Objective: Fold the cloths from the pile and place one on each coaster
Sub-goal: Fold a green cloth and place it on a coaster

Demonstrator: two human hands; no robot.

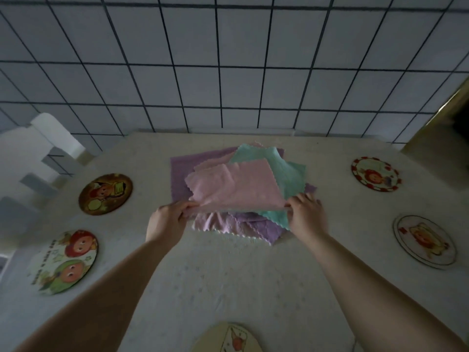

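pinching the near edge of the pink cloth (234, 185) at both corners: left hand (168, 219) fingers curled around one, right hand (305, 215) thumb and fingers nipping the other. lifted off the pile (250, 222) of purple, teal and pink cloths toward the table's (228, 280) far edge. five bare coasters: brown (105, 194) and green (63, 261) along the left edge, red-rimmed (375, 174) and pale (423, 241) along the right, one (228, 337) at the near edge

Pale speckled table (228, 275) set against a wall of white square tiles (228, 72) with dark grout, a white chair (48, 148) at its far left corner, a brass-coloured frame edge (441, 113) at upper right, light dim, flat and bluish throughout.
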